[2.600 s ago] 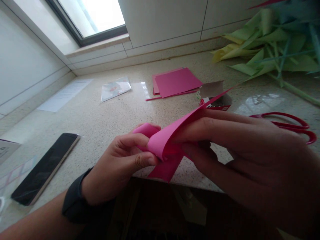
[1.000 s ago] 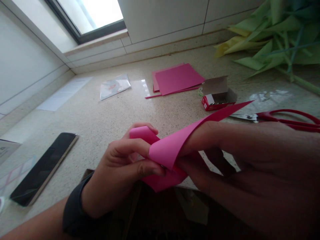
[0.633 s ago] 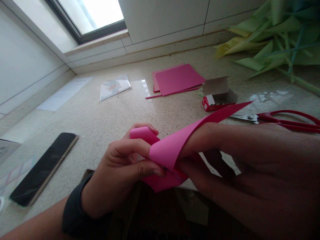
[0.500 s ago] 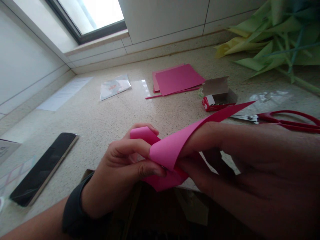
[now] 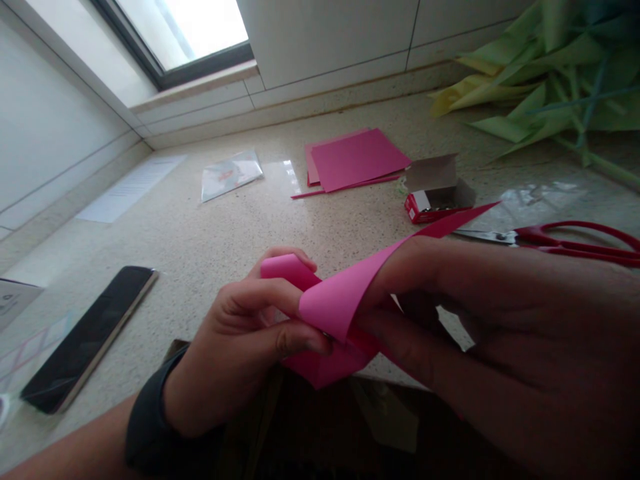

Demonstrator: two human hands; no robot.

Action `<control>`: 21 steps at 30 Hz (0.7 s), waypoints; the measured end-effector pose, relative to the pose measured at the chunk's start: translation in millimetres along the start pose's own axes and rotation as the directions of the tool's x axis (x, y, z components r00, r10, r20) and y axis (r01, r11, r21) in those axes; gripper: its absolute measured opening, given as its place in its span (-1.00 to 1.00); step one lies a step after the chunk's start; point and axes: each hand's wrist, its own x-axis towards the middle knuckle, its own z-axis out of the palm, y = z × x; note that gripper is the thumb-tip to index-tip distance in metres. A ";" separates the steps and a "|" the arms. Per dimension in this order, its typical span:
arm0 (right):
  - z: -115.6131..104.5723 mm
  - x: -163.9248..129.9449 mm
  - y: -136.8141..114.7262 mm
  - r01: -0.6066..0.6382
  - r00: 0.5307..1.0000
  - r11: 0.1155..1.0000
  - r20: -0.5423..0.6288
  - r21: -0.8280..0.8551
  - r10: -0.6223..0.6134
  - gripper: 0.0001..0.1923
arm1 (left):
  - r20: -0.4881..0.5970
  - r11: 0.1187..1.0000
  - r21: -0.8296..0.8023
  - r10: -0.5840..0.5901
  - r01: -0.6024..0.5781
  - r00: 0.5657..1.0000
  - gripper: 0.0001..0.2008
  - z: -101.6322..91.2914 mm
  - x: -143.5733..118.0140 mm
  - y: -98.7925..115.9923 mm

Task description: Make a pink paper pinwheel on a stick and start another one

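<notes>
Pinching curled pink paper, scissors nearby

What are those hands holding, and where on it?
Curled pink paper: the left hand pinches it near the middle; the right hand grips inside the curl to the right.

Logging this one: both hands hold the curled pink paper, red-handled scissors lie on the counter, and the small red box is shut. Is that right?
Not quite: the head view shows the small red box open, its flap raised. The rest stands: the left hand and right hand hold the curled pink paper, and the red-handled scissors lie on the counter.
</notes>
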 end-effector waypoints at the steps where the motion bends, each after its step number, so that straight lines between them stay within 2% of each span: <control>1: 0.9 0.0 -0.5 0.001 1.000 1.000 -0.002 0.011 -0.001 -0.92 | 0.000 1.000 0.004 0.004 -0.004 1.000 -0.94 0.4 0.4 0.4; 7: 6.6 1.3 -18.1 -0.085 0.986 0.996 -0.143 -0.017 0.081 -0.81 | -0.008 0.999 0.033 0.011 -0.011 1.000 -0.93 3.0 2.3 2.9; 12: 6.4 0.7 -24.7 -0.072 0.989 0.996 -0.131 -0.051 0.065 -0.80 | 0.002 1.000 0.025 0.016 -0.016 1.000 -0.93 2.2 2.2 1.9; 17: 7.8 -1.9 -14.3 -0.105 0.986 0.994 -0.132 -0.043 0.098 -0.81 | -0.014 0.998 0.063 0.023 -0.022 1.000 -0.91 0.8 1.9 1.5; 21: 6.0 -1.0 -4.2 -0.054 0.997 0.999 -0.049 0.003 0.054 -0.87 | -0.015 0.998 0.053 0.031 -0.031 0.999 -0.90 1.5 2.3 1.3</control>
